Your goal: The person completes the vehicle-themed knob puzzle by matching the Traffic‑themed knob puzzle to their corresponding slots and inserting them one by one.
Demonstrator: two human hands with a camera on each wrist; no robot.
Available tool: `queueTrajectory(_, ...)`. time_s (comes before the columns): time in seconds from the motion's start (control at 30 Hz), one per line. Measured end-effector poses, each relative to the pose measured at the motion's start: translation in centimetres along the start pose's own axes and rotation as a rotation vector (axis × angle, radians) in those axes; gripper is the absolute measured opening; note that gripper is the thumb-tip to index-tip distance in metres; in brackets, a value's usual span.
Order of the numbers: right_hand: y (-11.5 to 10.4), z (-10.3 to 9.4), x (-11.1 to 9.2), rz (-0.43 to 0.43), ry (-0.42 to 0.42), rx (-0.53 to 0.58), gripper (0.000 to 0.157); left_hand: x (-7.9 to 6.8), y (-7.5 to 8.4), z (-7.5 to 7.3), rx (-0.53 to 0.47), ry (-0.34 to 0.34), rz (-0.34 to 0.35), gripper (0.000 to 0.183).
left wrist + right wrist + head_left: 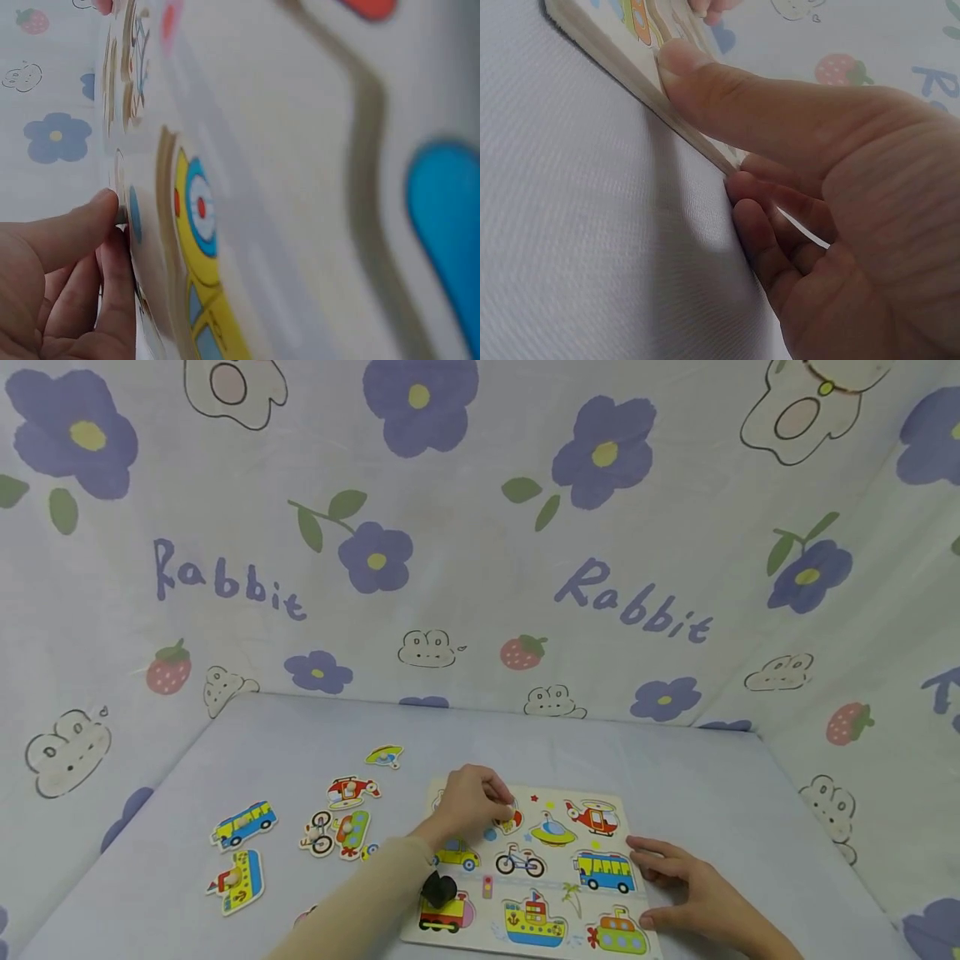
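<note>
A wooden peg puzzle board (491,864) with printed vehicles lies on the table. At its upper left, my left hand (468,802) pinches a small knob (121,215) between thumb and fingertips, close over the board. The puzzle piece (513,821) under those fingers shows red and yellow, mostly hidden by the hand. Along the board's right edge rests my right hand (693,893), fingers spread. In the right wrist view its thumb (705,82) lies on the board's face, and other fingertips (742,184) touch the side edge.
Left of the board lie loose knobbed pieces: a flying saucer (385,756), a helicopter (351,792), a bicycle (320,835), a submarine (352,833), a bus (245,824) and a ship (243,881). The left forearm (360,897) partly covers others. A patterned cloth (465,568) hangs behind.
</note>
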State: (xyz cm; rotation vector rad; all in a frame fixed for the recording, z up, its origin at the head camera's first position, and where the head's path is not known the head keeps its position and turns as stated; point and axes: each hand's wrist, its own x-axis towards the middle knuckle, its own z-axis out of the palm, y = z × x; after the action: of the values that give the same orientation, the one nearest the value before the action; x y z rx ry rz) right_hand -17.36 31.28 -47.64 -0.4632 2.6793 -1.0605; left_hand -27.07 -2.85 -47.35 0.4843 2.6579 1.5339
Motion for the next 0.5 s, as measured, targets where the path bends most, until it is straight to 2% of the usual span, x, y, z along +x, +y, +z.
queueTrajectory(0.37,-0.30,-0.21,0.36,0.013,-0.005,-0.008,0.082,0.35,-0.19,-0.03,-0.010,0.018,-0.051,0.016)
queueTrajectory(0.5,-0.42,-0.09,0.28,0.040,-0.009,-0.002,0.083,0.21,-0.24,0.05,-0.001,0.016,-0.041,0.015)
